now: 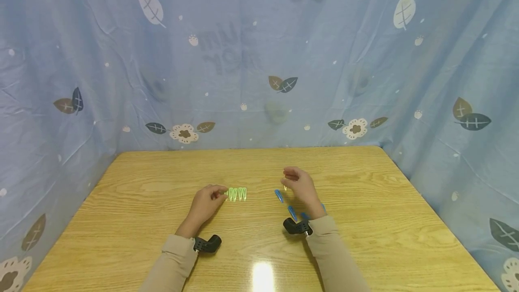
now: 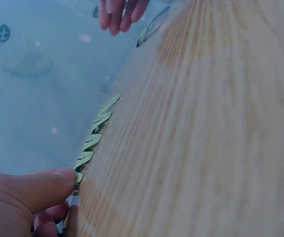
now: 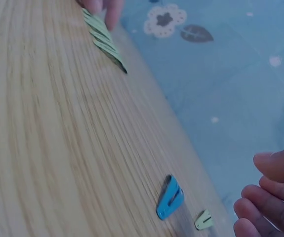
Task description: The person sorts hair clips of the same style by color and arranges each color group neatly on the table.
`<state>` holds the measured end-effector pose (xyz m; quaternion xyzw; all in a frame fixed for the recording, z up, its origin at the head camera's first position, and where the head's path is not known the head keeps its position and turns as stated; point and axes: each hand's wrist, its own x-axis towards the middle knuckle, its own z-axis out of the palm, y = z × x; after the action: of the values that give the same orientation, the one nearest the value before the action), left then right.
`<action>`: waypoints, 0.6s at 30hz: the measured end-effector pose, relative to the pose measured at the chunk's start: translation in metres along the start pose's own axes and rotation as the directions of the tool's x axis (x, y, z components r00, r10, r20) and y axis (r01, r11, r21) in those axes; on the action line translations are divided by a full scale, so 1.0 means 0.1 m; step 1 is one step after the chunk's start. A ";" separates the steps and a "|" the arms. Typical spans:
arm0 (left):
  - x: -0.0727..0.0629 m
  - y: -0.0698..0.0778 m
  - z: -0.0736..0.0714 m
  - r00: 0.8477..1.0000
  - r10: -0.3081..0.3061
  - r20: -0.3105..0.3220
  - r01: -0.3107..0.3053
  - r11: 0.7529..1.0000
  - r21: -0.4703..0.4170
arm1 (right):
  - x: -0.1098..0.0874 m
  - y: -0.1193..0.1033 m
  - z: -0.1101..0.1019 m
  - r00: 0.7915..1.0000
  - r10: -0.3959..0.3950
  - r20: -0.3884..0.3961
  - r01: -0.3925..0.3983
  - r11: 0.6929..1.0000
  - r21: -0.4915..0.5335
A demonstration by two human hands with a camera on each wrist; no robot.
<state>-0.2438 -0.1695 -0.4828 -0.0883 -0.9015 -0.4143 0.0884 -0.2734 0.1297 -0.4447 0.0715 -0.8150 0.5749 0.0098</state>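
Note:
A row of several light green snap hair clips (image 1: 239, 194) lies side by side on the wooden table. At the row's left end, my left hand (image 1: 207, 203) pinches a green hair clip (image 2: 79, 178) between thumb and fingers, its lower part hidden by them. My right hand (image 1: 301, 187) hovers with loosely bent, parted fingers, holding nothing. Close by its fingertips a single light green clip (image 3: 203, 220) rests on the table. Beside that one lies a blue snap clip (image 3: 170, 198), just left of the right hand in the head view.
More blue clips (image 1: 292, 213) lie near and partly under the right wrist. Each wrist carries a black camera mount (image 1: 207, 244). Blue patterned curtain (image 1: 243, 57) encloses the back and sides of the wooden table (image 1: 162, 170).

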 end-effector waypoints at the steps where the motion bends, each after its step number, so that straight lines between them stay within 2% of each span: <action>1: 0.00 0.00 0.00 1.000 0.002 0.000 -0.002 1.000 -0.001 | 0.01 0.01 -0.01 1.000 0.010 -0.008 -0.010 1.000 -0.008; 11: -0.01 0.00 -0.01 1.000 0.016 -0.001 -0.016 1.000 -0.005 | 0.01 0.05 0.00 0.995 0.082 -0.056 -0.086 0.993 -0.078; 18: -0.01 -0.01 0.00 1.000 0.023 -0.008 -0.023 1.000 0.002 | 0.01 0.11 0.05 0.993 0.081 -0.083 -0.091 0.989 -0.121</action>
<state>-0.2432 -0.1706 -0.4840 -0.0968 -0.9005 -0.4128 0.0966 -0.2757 0.1289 -0.4569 0.0131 -0.8505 0.5253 0.0211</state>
